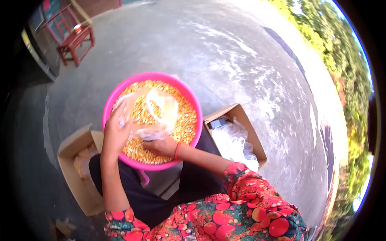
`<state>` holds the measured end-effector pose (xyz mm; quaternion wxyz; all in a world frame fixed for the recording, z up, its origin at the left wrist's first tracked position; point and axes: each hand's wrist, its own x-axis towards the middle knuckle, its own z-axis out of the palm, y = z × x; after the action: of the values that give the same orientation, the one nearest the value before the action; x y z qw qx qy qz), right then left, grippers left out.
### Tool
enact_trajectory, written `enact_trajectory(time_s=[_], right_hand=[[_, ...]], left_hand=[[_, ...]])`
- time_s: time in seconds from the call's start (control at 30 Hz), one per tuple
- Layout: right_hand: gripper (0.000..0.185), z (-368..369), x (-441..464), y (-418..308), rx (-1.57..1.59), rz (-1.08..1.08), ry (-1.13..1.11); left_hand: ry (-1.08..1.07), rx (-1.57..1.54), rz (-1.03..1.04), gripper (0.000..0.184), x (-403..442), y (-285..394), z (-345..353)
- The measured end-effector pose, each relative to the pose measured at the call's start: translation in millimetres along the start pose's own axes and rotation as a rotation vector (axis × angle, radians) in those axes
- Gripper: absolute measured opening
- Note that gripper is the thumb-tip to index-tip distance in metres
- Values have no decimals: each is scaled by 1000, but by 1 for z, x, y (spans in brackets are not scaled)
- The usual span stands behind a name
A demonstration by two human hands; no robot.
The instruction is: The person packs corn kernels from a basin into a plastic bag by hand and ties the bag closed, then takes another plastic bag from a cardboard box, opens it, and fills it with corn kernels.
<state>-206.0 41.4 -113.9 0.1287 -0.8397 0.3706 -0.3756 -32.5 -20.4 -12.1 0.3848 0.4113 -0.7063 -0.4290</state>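
A pink basin [198, 120] full of yellow-orange corn kernels [148, 154] sits in front of me, by my lap. Over the kernels lies a clear plastic bag [171, 105], crumpled and see-through. At the basin's left side, my left hand [118, 127] is closed on the bag's left edge. My right hand [161, 146], with a red band at the wrist, reaches in low among the kernels. A fold of the bag lies against its fingers. Those fingertips are hidden by plastic and corn, so their grip does not show.
An open cardboard box [252, 141] with white plastic bags [233, 142] and a dark object stands at right. Another cardboard box [74, 182] at left holds a filled bag [83, 160]. A red wooden chair [73, 40] stands far left on the concrete floor [161, 36].
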Motion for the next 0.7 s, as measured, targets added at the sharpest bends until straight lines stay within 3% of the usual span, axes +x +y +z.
enact_trajectory(time_s=[0.07,0.1,0.13,0.23,0.3,0.37,0.43,0.5,0.7], right_hand=[[9,-17,1,-5,-15,43,-23],[8,-22,-1,-6,-102,-53,-13],[9,-17,-20,-11,-66,42,-264],[9,-16,-14,-15,-55,-31,38],[9,-16,-18,-15,-94,-40,8],[11,7,-25,1,-75,-94,-112],[13,1,-20,0,-93,-24,-178],[13,-11,-11,-13,-138,99,-386],[20,-25,-9,-44,-251,3,-196]], left_hand=[[18,99,66,54,1,11,5],[-17,156,98,56,8,20,9],[-44,208,43,58,-13,21,8],[-14,245,76,65,-11,13,13],[-49,208,7,68,-17,20,16],[-80,181,-65,71,-24,14,16],[-13,296,101,72,-24,-18,19],[12,291,124,71,-33,-22,20],[179,245,78,64,-54,-76,6]])
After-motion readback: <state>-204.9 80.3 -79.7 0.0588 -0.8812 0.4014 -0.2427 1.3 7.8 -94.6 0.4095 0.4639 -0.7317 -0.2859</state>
